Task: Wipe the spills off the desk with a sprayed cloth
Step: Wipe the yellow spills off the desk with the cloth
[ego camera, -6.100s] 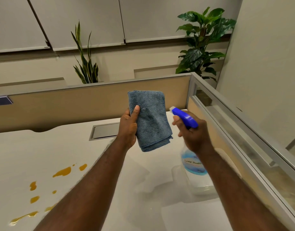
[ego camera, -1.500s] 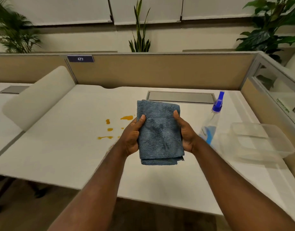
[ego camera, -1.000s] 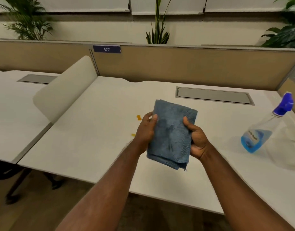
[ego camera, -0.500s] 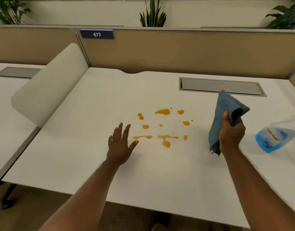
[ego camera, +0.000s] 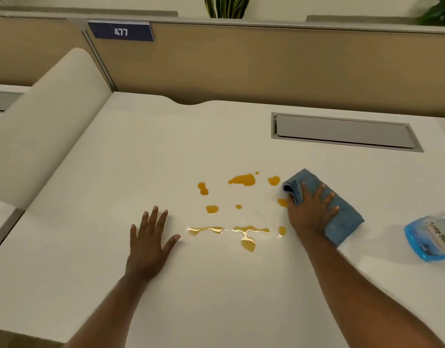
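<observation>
Several orange spills (ego camera: 241, 179) dot the middle of the white desk (ego camera: 166, 146). A folded blue cloth (ego camera: 342, 217) lies flat on the desk just right of the spills. My right hand (ego camera: 310, 208) presses down on the cloth with fingers spread, its thumb side at the edge of the rightmost drops. My left hand (ego camera: 151, 237) rests flat on the desk left of the spills, fingers apart, holding nothing. The spray bottle (ego camera: 430, 237) with blue liquid stands at the right edge, only partly in view.
A grey cable hatch (ego camera: 342, 131) is set into the desk behind the cloth. A tan partition (ego camera: 266, 66) with a "477" label (ego camera: 121, 32) runs along the back. A rounded white divider (ego camera: 40, 121) stands at the left, with another desk beyond it.
My right hand has lowered the cloth from the air onto the desk beside the spills. My left hand has settled flat on the desk. The view has moved closer.
</observation>
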Tool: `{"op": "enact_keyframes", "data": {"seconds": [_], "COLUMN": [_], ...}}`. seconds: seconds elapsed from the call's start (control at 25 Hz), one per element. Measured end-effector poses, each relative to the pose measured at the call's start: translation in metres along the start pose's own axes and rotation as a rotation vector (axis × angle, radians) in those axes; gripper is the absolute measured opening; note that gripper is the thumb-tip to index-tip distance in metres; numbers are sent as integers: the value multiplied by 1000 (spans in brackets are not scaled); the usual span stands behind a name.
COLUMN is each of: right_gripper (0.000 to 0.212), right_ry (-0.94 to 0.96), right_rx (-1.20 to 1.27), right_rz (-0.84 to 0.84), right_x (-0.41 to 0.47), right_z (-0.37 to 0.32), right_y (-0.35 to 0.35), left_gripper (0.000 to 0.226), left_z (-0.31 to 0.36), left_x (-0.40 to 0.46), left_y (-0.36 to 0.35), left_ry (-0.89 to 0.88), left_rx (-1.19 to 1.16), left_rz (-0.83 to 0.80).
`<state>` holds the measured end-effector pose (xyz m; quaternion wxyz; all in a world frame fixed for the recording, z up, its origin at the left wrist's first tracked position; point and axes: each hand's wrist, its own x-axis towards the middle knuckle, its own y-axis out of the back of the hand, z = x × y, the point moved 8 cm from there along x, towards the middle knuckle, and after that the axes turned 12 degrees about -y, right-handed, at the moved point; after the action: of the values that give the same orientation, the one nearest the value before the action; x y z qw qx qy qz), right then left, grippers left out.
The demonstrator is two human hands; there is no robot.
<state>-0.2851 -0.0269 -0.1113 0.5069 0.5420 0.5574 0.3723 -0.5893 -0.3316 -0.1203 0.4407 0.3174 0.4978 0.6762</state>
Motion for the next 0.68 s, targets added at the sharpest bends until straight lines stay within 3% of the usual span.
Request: {"op": "enact_keyframes", "data": {"seconds": [0.28, 0.68], "right_gripper": [63, 62], "right_ry": [-52, 276], "right_rx": [81, -6], "right_rz": [-70, -165], "right_x": [-3, -65], "right_z": [-65, -207], "right_y": [-10, -51], "left_gripper": [79, 74], "left_z": [-6, -9], "left_x": [12, 11], "left_y": [4, 7], "left_ry": [-82, -93], "left_rx": [-25, -67], "left_rz": [7, 40]}}
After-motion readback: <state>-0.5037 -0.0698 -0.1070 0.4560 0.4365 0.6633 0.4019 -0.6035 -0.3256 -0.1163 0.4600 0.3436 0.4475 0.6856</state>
